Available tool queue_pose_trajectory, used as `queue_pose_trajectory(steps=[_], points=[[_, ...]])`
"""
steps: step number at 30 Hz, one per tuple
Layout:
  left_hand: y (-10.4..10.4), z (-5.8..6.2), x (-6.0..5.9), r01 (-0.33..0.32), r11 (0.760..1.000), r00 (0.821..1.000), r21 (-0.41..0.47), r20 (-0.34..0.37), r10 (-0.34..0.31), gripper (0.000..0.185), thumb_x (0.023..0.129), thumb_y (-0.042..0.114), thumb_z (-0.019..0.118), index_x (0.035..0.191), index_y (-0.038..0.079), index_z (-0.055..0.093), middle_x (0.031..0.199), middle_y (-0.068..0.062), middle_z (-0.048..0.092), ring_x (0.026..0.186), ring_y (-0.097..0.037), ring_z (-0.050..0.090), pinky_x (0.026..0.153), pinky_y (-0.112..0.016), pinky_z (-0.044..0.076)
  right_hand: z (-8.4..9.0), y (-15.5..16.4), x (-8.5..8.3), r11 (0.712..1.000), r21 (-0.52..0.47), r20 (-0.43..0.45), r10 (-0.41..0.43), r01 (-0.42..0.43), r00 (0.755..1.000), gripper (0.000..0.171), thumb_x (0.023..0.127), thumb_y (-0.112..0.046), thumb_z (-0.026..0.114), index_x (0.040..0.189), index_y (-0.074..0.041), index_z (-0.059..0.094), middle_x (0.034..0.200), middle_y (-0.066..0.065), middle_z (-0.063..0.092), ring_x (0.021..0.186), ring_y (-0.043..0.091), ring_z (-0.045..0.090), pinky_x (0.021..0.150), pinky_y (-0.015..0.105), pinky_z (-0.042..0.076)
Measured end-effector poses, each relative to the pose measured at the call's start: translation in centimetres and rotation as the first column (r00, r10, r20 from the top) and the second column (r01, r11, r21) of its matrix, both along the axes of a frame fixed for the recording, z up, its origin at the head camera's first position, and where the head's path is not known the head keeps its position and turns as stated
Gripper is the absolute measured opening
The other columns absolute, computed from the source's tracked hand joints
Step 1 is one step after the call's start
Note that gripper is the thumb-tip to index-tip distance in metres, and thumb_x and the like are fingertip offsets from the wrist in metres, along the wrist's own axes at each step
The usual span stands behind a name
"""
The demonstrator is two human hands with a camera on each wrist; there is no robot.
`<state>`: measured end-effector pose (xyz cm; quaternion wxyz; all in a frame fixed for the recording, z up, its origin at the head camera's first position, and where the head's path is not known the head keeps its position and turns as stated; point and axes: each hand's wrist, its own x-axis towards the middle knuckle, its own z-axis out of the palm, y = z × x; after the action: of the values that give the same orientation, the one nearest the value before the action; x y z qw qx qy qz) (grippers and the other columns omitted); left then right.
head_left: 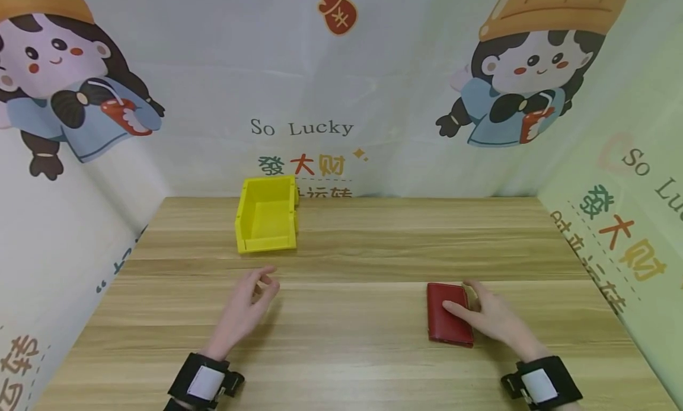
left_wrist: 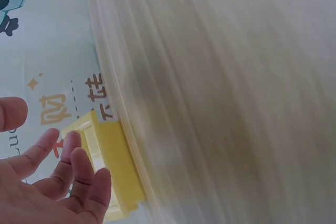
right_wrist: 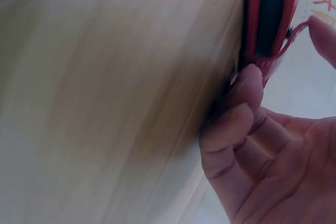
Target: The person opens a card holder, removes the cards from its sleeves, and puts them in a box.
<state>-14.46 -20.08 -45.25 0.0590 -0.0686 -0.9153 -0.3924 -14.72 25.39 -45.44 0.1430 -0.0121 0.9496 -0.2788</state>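
A red wallet (head_left: 448,313) lies flat on the wooden table (head_left: 363,251) at the right front. My right hand (head_left: 460,297) grips it: the thumb lies on its top face and the fingers curl at its right edge. The right wrist view shows the wallet's (right_wrist: 270,14) red edge with a dark inside, pinched by my right hand (right_wrist: 286,51). My left hand (head_left: 264,283) hovers over the table left of centre with relaxed fingers and holds nothing. A yellow open bin (head_left: 267,215) stands just beyond it. In the left wrist view my left hand (left_wrist: 58,182) is close to the bin (left_wrist: 113,166).
Printed cartoon walls enclose the table at the back (head_left: 341,102), the left and the right. Bare wood stretches between the two hands and behind the wallet. Both wrists carry black straps.
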Motion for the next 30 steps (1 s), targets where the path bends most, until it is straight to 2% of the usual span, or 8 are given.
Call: queue_pose_trajectory(steps=[2, 5, 8, 10, 14, 21, 26, 30], points=[[0.5, -0.1, -0.1, 0.013, 1.000, 1.000, 0.017, 0.003, -0.013, 0.035, 0.101, 0.016, 0.059, 0.131, -0.001, 0.059, 0.104, -0.014, 0.064, 0.084, -0.017, 0.055, 0.079, -0.032, 0.047, -0.1, -0.4, 0.0, 1.000, 0.003, -0.003, 0.002, -0.002, 1.000, 0.091, 0.089, -0.060, 0.064, 0.146, 0.007, 0.040, 0.110, 0.022, 0.068, 0.095, 0.027, 0.063, 0.075, 0.041, 0.052], [1.3, -0.2, -0.1, 0.038, 0.998, 0.999, 0.050, 0.029, -0.039, 0.034, 0.100, 0.015, 0.060, 0.130, -0.001, 0.061, 0.098, -0.010, 0.062, 0.079, -0.012, 0.052, 0.071, -0.024, 0.043, -0.2, -0.9, -0.1, 1.000, -0.006, 0.003, 0.001, -0.001, 1.000, 0.091, 0.088, -0.059, 0.066, 0.146, 0.006, 0.041, 0.097, 0.014, 0.067, 0.085, 0.021, 0.058, 0.067, 0.033, 0.046], [2.2, -0.3, -0.2, 0.060, 0.996, 0.995, 0.073, 0.072, -0.065, 0.033, 0.100, 0.016, 0.060, 0.130, 0.000, 0.061, 0.093, -0.007, 0.061, 0.074, -0.009, 0.048, 0.065, -0.021, 0.039, -0.3, -1.5, -0.1, 1.000, -0.013, -0.001, 0.006, -0.006, 1.000, 0.091, 0.087, -0.059, 0.068, 0.145, 0.006, 0.042, 0.091, 0.009, 0.065, 0.081, 0.019, 0.056, 0.065, 0.030, 0.042], [2.8, -0.4, -0.2, 0.072, 0.994, 0.991, 0.083, 0.103, -0.080, 0.033, 0.100, 0.016, 0.061, 0.130, 0.002, 0.062, 0.092, -0.006, 0.060, 0.072, -0.008, 0.047, 0.062, -0.020, 0.038, -0.3, -1.9, -0.1, 1.000, -0.016, -0.007, 0.010, -0.010, 1.000, 0.091, 0.087, -0.059, 0.069, 0.145, 0.006, 0.043, 0.094, 0.010, 0.066, 0.082, 0.019, 0.057, 0.066, 0.031, 0.044], [3.9, -0.6, -0.2, 0.100, 0.991, 0.983, 0.093, 0.147, -0.113, 0.033, 0.100, 0.017, 0.061, 0.130, 0.003, 0.062, 0.092, -0.005, 0.061, 0.074, -0.009, 0.049, 0.063, -0.020, 0.039, -0.4, -2.8, -0.2, 0.999, -0.040, -0.017, 0.027, -0.027, 1.000, 0.089, 0.086, -0.056, 0.071, 0.144, 0.006, 0.044, 0.100, 0.012, 0.068, 0.085, 0.020, 0.059, 0.068, 0.032, 0.046], [5.5, -1.0, -0.3, 0.179, 0.980, 0.968, 0.084, 0.164, -0.191, 0.032, 0.098, 0.015, 0.062, 0.127, 0.000, 0.062, 0.085, -0.003, 0.063, 0.072, -0.008, 0.051, 0.065, -0.020, 0.042, -0.5, -4.5, -0.5, 0.996, -0.071, -0.033, 0.060, -0.062, 0.998, 0.086, 0.085, -0.053, 0.073, 0.143, 0.004, 0.046, 0.088, 0.007, 0.066, 0.076, 0.016, 0.054, 0.064, 0.029, 0.041], [7.0, -1.1, -0.3, 0.252, 0.965, 0.951, 0.075, 0.166, -0.261, 0.035, 0.096, 0.015, 0.065, 0.125, -0.004, 0.061, 0.079, -0.003, 0.063, 0.068, -0.007, 0.050, 0.062, -0.020, 0.042, -0.5, -5.8, -0.8, 0.989, -0.116, -0.045, 0.085, -0.090, 0.995, 0.085, 0.086, -0.049, 0.075, 0.144, 0.006, 0.044, 0.078, 0.004, 0.063, 0.067, 0.014, 0.051, 0.058, 0.028, 0.038], [8.8, -1.0, -0.2, 0.308, 0.948, 0.926, 0.081, 0.205, -0.318, 0.043, 0.096, 0.020, 0.067, 0.129, -0.007, 0.058, 0.076, -0.002, 0.066, 0.064, -0.007, 0.049, 0.058, -0.020, 0.040, -0.6, -6.6, -1.0, 0.989, -0.111, -0.066, 0.089, -0.096, 0.994, 0.085, 0.085, -0.047, 0.076, 0.143, 0.006, 0.045, 0.071, 0.002, 0.059, 0.064, 0.013, 0.049, 0.057, 0.028, 0.037]])
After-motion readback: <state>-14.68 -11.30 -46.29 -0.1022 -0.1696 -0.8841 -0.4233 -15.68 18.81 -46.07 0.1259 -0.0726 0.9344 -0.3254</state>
